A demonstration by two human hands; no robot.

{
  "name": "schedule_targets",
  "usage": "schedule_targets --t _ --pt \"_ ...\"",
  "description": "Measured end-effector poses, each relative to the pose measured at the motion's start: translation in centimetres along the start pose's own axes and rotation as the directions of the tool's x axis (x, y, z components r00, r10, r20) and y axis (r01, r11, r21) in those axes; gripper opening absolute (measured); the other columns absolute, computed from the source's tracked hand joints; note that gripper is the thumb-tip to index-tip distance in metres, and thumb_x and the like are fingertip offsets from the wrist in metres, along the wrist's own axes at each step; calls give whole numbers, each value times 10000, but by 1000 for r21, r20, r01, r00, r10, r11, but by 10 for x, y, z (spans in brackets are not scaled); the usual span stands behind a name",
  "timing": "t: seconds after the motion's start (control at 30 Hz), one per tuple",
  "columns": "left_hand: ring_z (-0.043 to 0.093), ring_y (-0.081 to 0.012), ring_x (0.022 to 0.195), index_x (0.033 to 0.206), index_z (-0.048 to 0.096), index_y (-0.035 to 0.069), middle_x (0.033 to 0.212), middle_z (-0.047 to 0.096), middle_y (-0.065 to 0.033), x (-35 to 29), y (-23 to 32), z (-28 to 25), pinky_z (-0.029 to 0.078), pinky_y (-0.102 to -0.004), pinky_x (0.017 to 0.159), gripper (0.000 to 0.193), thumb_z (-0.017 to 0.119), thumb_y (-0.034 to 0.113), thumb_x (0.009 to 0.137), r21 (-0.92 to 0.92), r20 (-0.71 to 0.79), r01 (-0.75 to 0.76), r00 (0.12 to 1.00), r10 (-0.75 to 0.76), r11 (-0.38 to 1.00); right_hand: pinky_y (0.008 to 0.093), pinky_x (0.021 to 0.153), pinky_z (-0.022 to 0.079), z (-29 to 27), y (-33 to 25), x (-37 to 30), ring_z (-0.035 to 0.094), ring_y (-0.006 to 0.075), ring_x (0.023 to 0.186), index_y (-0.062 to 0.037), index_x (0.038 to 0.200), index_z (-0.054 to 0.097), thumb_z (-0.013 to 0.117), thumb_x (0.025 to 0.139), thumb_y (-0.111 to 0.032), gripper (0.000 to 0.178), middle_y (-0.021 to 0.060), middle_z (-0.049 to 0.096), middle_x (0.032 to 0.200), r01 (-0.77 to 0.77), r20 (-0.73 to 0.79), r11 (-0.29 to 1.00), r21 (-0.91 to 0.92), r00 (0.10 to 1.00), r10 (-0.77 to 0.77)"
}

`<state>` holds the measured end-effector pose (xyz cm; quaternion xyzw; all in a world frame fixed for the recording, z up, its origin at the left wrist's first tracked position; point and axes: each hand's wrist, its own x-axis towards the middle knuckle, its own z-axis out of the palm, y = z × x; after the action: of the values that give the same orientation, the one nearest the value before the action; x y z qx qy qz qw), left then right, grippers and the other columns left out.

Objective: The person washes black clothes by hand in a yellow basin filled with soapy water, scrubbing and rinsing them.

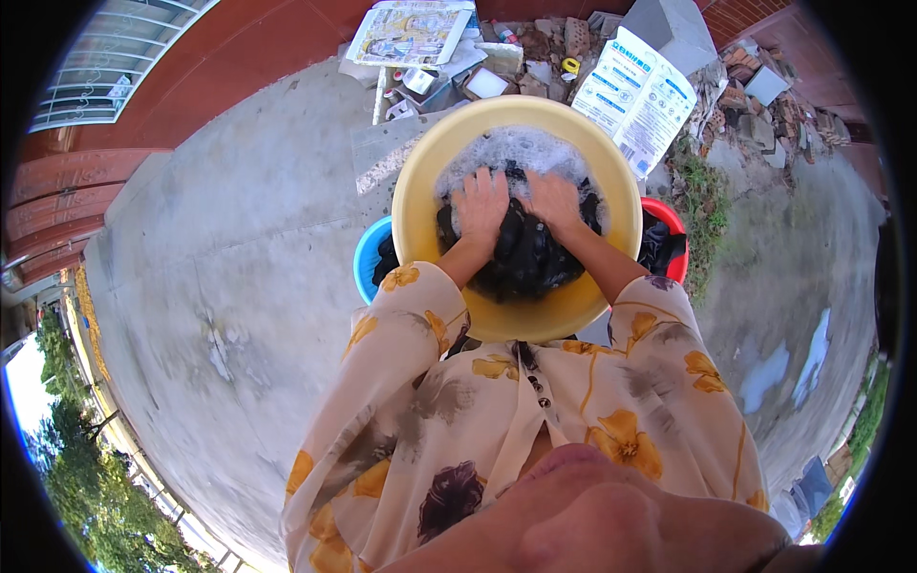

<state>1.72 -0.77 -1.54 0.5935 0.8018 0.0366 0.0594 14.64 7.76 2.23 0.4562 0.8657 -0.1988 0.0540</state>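
Observation:
A large yellow basin (409, 191) in front of me holds sudsy water, with white foam (521, 143) thickest along its far side. Dark wet cloth (523, 253), black in colour, fills the middle and near part of the water. My left hand (480, 203) is on the cloth left of centre, its fingers bent down over the fabric. Close beside it, my right hand (553, 201) grips the cloth too, with its fingertips hidden in the foam and fabric. Both hands are knuckles up and a small gap parts them.
A blue basin (366, 258) and a red basin (680, 215), each with dark cloth, flank the yellow one. Beyond stand a large printed white sack (635, 100), a box of odds and ends (435, 91) and broken bricks (576, 36). Grey concrete (229, 239) surrounds everything.

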Motion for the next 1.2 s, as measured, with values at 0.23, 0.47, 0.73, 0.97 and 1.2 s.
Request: schedule_targets --t 0.23,0.47,0.73,0.97,1.2 --pt "655 -403 858 1033 631 61 1040 645 -200 53 -12 9 500 -547 728 281 537 283 888 -269 47 -50 997 65 962 535 755 502 75 43 49 646 468 835 56 873 667 637 862 -387 444 300 646 818 -33 -217 940 339 970 112" --pt "601 -167 772 934 673 7 798 647 -75 66 -26 -56 451 -298 706 212 520 143 877 -984 -30 -4 989 -143 176 433 751 493 -27 11 1 650 383 785 48 926 658 632 852 -285 341 234 646 786 131 -334 681 720 926 176" --pt "557 -289 973 1216 558 127 1110 560 -162 -25 -19 -140 457 -424 828 411 674 220 833 -713 -234 -110 968 -88 693 372 944 459 -88 -2 -107 588 267 1075 -86 1064 671 692 829 -228 275 107 644 1091 279 -360 860 427 925 -122" --pt "348 -443 1340 1363 518 275 1536 268 -195 -36 8 -52 399 -684 944 576 672 407 825 -53 90 106 991 -101 993 605 984 379 -16 -5 -42 463 414 1246 -244 1465 404 608 852 -538 710 175 425 1440 39 -252 999 4 967 -37" --pt "587 -406 1111 1316 475 137 1416 459 -202 12 16 -27 418 -649 868 394 462 267 945 -173 147 66 988 -41 983 524 824 514 -11 6 9 658 444 900 -38 1161 643 615 842 -428 504 245 694 925 -130 45 989 77 991 127"
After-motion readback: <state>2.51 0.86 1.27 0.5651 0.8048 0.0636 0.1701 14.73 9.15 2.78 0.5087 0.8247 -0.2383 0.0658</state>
